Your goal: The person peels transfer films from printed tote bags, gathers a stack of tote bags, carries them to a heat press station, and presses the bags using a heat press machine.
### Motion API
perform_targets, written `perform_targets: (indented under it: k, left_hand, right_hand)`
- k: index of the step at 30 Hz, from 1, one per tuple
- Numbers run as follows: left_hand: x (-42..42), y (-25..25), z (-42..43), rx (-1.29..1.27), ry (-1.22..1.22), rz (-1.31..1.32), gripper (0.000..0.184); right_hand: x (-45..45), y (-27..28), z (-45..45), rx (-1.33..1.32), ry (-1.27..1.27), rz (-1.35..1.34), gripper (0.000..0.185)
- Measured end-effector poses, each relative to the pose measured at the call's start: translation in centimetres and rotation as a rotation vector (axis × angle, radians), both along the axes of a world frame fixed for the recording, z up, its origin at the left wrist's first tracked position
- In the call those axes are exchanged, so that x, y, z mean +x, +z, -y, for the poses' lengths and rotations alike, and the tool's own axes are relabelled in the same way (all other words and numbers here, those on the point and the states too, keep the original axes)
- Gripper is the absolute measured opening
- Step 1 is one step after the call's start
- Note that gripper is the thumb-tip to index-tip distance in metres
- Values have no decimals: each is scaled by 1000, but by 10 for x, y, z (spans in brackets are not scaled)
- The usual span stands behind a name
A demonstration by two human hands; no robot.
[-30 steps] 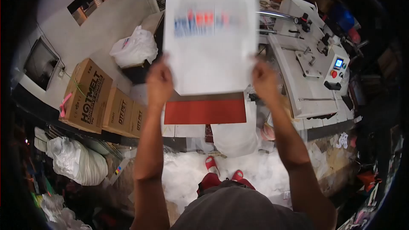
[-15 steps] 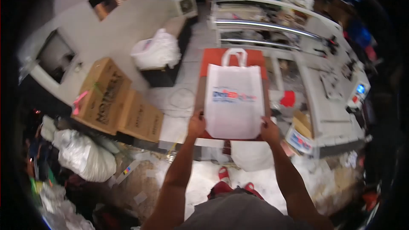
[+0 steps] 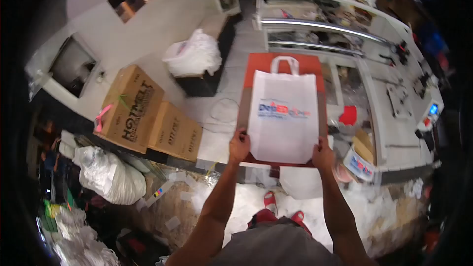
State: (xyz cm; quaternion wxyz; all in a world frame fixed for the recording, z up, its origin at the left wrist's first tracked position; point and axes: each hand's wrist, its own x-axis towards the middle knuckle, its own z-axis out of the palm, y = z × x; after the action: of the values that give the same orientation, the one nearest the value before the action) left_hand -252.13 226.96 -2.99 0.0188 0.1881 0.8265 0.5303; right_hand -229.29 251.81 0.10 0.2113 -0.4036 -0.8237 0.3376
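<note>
A white tote bag (image 3: 284,133) with looped handles and a blue and red "DepED" print lies flat on a reddish-brown board (image 3: 254,62), its handles pointing away from me. My left hand (image 3: 239,147) is closed on the bag's lower left edge, with thumb and fingers pinched together. On the opposite side, my right hand (image 3: 322,154) pinches the lower right edge. Both forearms reach forward over the front of the table. The fingertips are partly hidden and somewhat blurred.
Cardboard boxes (image 3: 133,111) marked "HOTMELT" stand to the left. A white machine frame with metal rollers (image 3: 325,28) lies beyond the board. A small printed carton (image 3: 359,162) sits at the right. White bundles (image 3: 111,175) lie on the floor at lower left.
The whole scene has shifted right in view as my head turned slightly. Both hands stay at the bag's lower edges, and the bag still lies on the board.
</note>
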Motion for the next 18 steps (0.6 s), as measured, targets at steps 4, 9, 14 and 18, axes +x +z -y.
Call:
perform_targets:
  k: [4,9,14,18]
  left_hand:
    - [4,5,-1,-31,-14,-110,30]
    - [3,13,-1,-19,-40,-92,29]
    - [5,15,-1,-97,-46,-134,27]
    - [4,15,-3,-80,-28,-149,26]
  right_hand:
    - [3,5,1,-6,-23,-15,35]
    - [3,2,0,20,-34,-50,34]
    - [1,2,-2,16,-55,-47,35]
    - [0,11,-1,-18,-54,-27,32]
